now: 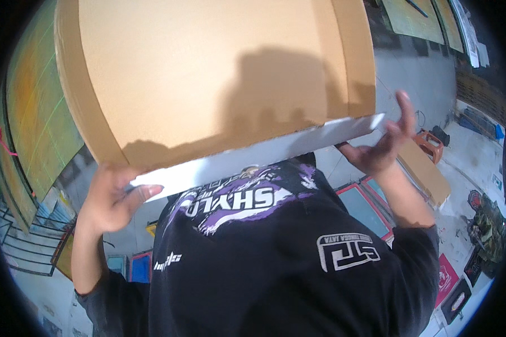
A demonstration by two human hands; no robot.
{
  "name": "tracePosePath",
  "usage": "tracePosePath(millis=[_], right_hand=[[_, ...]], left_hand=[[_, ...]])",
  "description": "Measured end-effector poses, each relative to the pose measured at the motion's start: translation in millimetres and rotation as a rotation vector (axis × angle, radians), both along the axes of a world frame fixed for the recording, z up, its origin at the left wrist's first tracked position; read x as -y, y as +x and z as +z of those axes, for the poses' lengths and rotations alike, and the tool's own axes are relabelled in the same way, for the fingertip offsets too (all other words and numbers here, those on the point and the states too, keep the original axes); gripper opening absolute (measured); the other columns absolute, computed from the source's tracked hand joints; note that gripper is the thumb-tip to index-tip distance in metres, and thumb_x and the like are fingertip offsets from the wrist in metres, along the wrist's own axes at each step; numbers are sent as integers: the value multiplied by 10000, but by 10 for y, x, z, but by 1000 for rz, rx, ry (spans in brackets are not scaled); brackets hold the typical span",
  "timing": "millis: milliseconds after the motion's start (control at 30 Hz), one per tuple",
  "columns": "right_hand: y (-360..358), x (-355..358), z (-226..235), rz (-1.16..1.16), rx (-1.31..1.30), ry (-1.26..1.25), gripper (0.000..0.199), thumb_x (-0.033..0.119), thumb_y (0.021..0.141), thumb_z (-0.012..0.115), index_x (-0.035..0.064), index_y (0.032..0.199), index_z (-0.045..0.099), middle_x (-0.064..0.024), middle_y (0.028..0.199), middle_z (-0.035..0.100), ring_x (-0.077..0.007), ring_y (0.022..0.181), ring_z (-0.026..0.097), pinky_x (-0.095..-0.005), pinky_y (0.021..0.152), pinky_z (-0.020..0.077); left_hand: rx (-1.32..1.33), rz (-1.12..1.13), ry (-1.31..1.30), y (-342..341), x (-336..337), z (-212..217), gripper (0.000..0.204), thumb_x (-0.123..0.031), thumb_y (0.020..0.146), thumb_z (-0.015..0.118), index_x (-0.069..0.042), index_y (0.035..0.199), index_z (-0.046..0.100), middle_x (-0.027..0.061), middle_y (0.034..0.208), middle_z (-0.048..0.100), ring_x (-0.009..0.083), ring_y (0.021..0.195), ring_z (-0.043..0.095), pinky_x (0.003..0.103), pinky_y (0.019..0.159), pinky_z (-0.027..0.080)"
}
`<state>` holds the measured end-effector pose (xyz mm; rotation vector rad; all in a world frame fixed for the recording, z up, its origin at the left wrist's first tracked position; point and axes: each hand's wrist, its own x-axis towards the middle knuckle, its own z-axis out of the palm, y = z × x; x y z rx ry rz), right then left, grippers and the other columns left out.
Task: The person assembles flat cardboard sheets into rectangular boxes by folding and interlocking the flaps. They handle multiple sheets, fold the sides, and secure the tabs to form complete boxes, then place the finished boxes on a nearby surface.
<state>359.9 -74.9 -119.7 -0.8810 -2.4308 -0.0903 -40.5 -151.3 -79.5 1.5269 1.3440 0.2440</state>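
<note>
Left of frame, the left hand grips the box by its white flap, seemingly to steady it, while the right hand spreads open at right.

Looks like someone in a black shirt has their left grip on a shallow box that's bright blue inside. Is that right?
Not quite: the shallow box is plain brown inside, not bright blue, as the head view shows. The rest stands: black shirt, left grip on the box.
</note>
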Motion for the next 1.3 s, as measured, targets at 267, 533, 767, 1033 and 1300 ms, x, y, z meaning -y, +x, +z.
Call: tracePosePath(millis=[267,533,767,1033,1300], right_hand=[[153,596,-290,-353,-1079,-1135,635,214,849,589,-35,1357,301,-219,1371,364,-299,1325,283,-440,1085,187],[-31,491,-191,-419,-546,-784,575,17,770,604,-45,1298,385,-233,1291,433,-309,1240,398,-403,1002,349],[-13,300,-115,-256,93,-275,713,104,770,653,87,1387,296,-258,1342,313,-379,1215,389,-419,943,406],[-299,508,-441,-256,-701,-525,1042,89,675,725,27,1418,-3,-292,1402,194,-413,1291,280,-452,1065,234],[-178,668,-441,-354,-651,-582,917,127,703,756,49,1401,166,-256,1414,261,-364,1309,295,-441,1062,271]], left_hand=[[-127,-91,131,65,84,73,158,-172,729,662,-32,802,647,130,660,618,306,606,600,361,542,436],[-311,85,499,113,57,-78,256,-231,759,669,-64,950,638,111,947,634,286,835,618,408,816,411],[-638,-210,993,-32,791,-537,349,-340,894,528,-132,1171,565,192,1303,463,385,1263,368,544,1051,161],[-823,104,1026,209,1007,-886,540,-383,871,535,-283,1371,357,272,1466,113,494,1339,86,565,1068,1],[-757,234,919,228,1076,-815,634,-324,781,642,-281,1357,381,261,1474,70,443,1363,70,540,1083,18]])
